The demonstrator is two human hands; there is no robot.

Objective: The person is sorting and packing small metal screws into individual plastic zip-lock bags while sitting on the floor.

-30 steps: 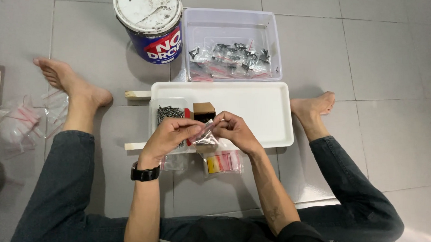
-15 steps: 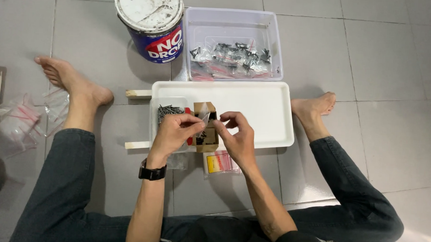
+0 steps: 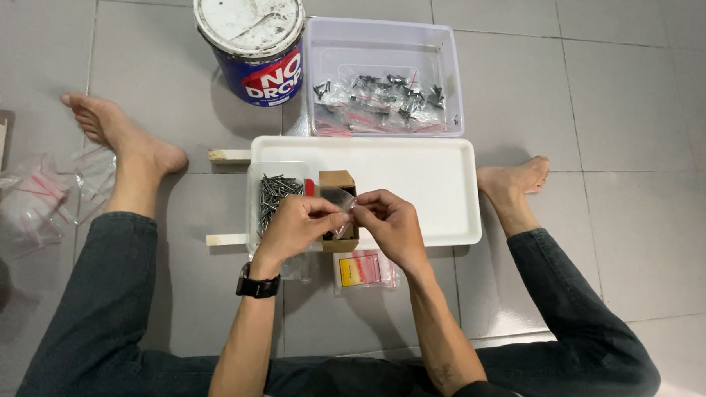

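Both hands, left hand (image 3: 299, 224) and right hand (image 3: 390, 222), pinch a small clear bag (image 3: 339, 199): light, limp, slippery; best held by its top edge.

paint can (image 3: 249, 38): you've got it way out past your grip, off to the left
clear bin (image 3: 386, 39): right beside the can, holds filled bags
empty baggies (image 3: 44, 199): far left on the floor

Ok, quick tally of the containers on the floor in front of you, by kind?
Paint can: 1
Clear plastic tub with filled bags: 1
White tray: 1
Small clear box of nails: 1
Small cardboard box: 1
Total: 5
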